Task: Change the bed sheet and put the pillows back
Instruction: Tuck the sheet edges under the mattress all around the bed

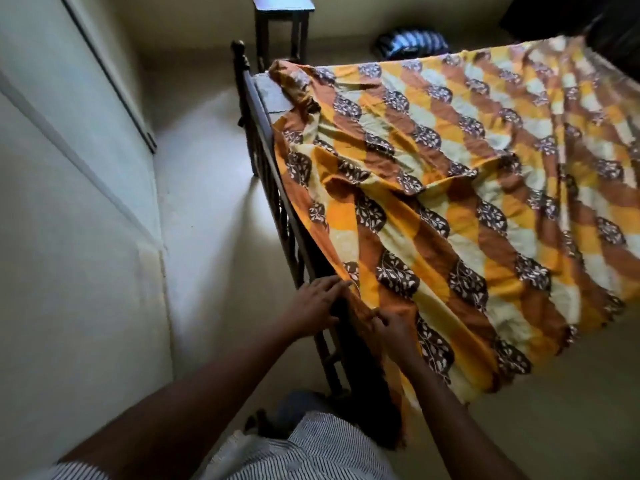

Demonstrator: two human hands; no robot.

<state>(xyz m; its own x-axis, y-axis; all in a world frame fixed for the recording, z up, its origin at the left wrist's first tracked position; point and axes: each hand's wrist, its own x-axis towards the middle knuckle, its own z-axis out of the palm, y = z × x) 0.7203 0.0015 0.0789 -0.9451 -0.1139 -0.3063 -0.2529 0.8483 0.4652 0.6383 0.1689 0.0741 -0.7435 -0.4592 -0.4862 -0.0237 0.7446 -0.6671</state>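
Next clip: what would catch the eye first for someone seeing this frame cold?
The loud orange, yellow and brown leaf-print sheet fills the right half, lying rumpled over the bed, with a bare mattress corner showing at its far left end. At bottom centre, the left hand lies flat on the sheet's edge by the dark bed frame, and the right hand appears to pinch the fabric beside it.

A bedroom in a home is shown. A bed with a dark railed frame [263,161] is covered by a patterned orange, brown and yellow sheet [450,168]. A small dark table [282,26] is seen beyond its far corner, and plain pale walls [69,202] alongside
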